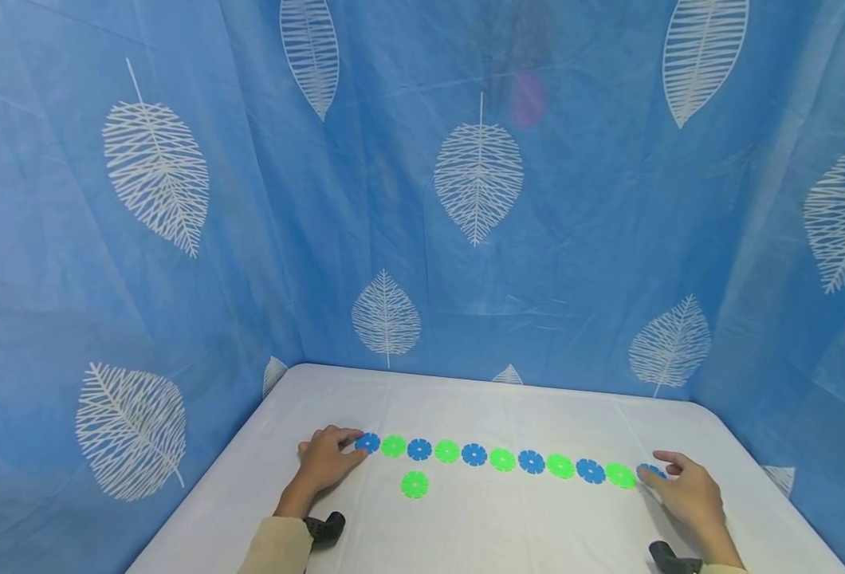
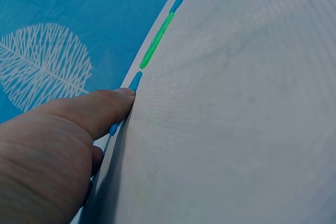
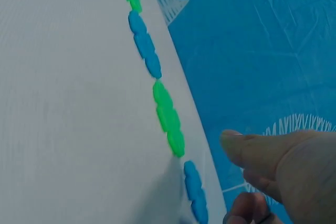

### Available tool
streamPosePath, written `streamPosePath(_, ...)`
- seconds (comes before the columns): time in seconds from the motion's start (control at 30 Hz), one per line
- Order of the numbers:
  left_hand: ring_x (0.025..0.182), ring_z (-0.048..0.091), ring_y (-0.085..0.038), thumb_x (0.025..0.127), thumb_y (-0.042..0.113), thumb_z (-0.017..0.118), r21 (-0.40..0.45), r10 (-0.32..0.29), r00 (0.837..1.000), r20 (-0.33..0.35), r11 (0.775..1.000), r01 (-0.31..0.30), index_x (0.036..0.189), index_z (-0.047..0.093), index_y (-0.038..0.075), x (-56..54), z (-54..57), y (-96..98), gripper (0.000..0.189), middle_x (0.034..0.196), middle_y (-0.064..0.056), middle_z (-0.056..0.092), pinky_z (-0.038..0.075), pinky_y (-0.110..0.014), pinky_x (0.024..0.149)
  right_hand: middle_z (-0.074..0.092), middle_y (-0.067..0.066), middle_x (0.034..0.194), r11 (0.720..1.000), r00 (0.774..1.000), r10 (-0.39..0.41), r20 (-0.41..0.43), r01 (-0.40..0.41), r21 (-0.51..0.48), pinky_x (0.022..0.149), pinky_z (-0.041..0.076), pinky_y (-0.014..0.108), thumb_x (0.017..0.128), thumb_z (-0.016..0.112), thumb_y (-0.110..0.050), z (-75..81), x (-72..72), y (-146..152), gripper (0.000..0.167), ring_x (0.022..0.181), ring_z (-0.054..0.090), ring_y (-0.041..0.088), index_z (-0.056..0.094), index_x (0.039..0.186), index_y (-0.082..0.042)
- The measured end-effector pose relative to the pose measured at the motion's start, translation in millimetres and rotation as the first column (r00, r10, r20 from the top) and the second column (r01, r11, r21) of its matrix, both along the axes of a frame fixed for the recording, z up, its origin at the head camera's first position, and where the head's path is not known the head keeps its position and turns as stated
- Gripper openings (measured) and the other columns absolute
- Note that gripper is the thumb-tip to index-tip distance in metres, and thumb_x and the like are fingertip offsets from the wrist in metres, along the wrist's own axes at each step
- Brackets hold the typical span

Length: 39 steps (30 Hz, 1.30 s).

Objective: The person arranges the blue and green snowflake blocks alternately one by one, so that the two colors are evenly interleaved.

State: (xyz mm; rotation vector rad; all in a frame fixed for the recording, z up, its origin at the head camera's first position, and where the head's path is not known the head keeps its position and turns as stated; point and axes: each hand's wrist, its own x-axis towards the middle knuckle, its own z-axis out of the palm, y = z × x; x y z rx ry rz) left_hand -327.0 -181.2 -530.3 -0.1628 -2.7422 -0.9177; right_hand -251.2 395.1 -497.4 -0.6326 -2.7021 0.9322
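A row of flat notched plastic discs, blue and green by turns, crosses the white table. At its left end my left hand (image 1: 328, 457) pinches a blue disc (image 1: 370, 442) between thumb and index finger. The left wrist view has the thumb (image 2: 118, 102) against that disc's edge. My right hand (image 1: 693, 493) hovers at the other end, thumb and index finger spread over the last blue disc (image 1: 659, 470). In the right wrist view its thumb (image 3: 236, 148) is apart from the blue disc (image 3: 193, 187). A green disc (image 1: 621, 475) lies just left of it.
One separate green disc (image 1: 414, 485) lies in front of the row, toward its left. Blue cloth (image 1: 573, 263) with white leaf prints hangs behind and on both sides of the white-covered table (image 1: 508, 526). Dark wrist cameras (image 1: 327, 528) sit by both sleeves.
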Motion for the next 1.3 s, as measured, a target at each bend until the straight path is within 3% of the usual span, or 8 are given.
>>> streamPosePath(0.27,0.095,0.056,-0.018,0.082,0.037,0.079,-0.005,-0.003,1.0,0.003,1.0,0.003,0.115,0.075,0.023,-0.6,0.2,-0.6,0.035,0.102,0.001,0.069,0.026,-0.047,0.081,0.054,0.034,0.128,1.0,0.989,-0.003,-0.148,0.003,0.0,0.082,0.047,0.056,0.09,0.071,-0.036,28.2,1.8,-23,0.061,0.112,0.052,0.049,0.054,0.135,0.002)
streamPosePath(0.4,0.094,0.056,-0.018,0.082,0.036,0.079,-0.008,-0.001,1.0,0.003,1.0,0.001,0.115,0.075,0.023,0.3,0.3,0.1,0.035,0.1,0.001,0.068,0.026,-0.047,0.081,0.055,0.032,0.128,1.0,0.98,0.01,-0.2,-0.011,-0.006,0.067,0.05,0.041,0.092,0.07,-0.037,44.0,5.8,-36,0.059,0.101,0.059,0.043,0.055,0.136,-0.001)
streamPosePath(0.5,0.094,0.055,-0.018,0.082,0.036,0.079,-0.006,0.0,1.0,0.007,1.0,0.0,0.115,0.075,0.023,1.4,0.5,0.0,0.036,0.1,0.001,0.068,0.026,-0.046,0.081,0.057,0.029,0.126,0.999,0.97,0.04,-0.241,-0.043,-0.004,0.06,0.044,0.029,0.093,0.069,-0.04,55.8,7.8,-47,0.058,0.093,0.061,0.036,0.057,0.136,-0.002)
streamPosePath(0.7,0.095,0.055,-0.017,0.082,0.037,0.079,-0.014,0.004,1.0,0.016,1.0,-0.004,0.115,0.075,0.024,0.4,0.2,-0.5,0.036,0.1,0.002,0.067,0.026,-0.046,0.081,0.057,0.023,0.128,0.988,0.938,0.128,-0.321,-0.149,-0.041,0.057,0.049,0.028,0.095,0.065,-0.046,80.8,9.4,-74,0.059,0.077,0.062,0.019,0.056,0.139,-0.008)
streamPosePath(0.87,0.096,0.056,-0.019,0.082,0.038,0.079,-0.017,0.004,1.0,0.016,1.0,-0.004,0.114,0.075,0.024,-1.0,1.7,0.1,0.035,0.1,0.002,0.067,0.026,-0.045,0.08,0.055,0.018,0.127,0.967,0.907,0.177,-0.382,-0.232,-0.103,0.057,0.051,0.026,0.094,0.067,-0.044,96.6,8.9,-103,0.059,0.068,0.058,0.007,0.055,0.14,-0.01)
streamPosePath(1.1,0.094,0.055,-0.018,0.082,0.038,0.08,-0.016,0.01,1.0,0.013,1.0,-0.009,0.114,0.075,0.024,0.5,2.5,0.9,0.035,0.099,0.002,0.067,0.026,-0.045,0.08,0.055,0.014,0.127,0.928,0.886,0.232,-0.403,-0.325,-0.18,0.06,0.052,0.027,0.094,0.068,-0.043,105.4,4.4,-140,0.058,0.067,0.059,0.009,0.055,0.141,-0.012)
streamPosePath(1.3,0.094,0.055,-0.018,0.082,0.038,0.08,-0.016,0.017,1.0,0.013,1.0,-0.017,0.113,0.076,0.024,0.4,2.6,1.8,0.034,0.098,0.002,0.067,0.026,-0.045,0.079,0.054,0.012,0.125,0.878,0.873,0.28,-0.4,-0.401,-0.261,0.059,0.051,0.028,0.093,0.07,-0.043,107.1,-1.3,-168,0.054,0.065,0.056,0.012,0.057,0.138,-0.015)
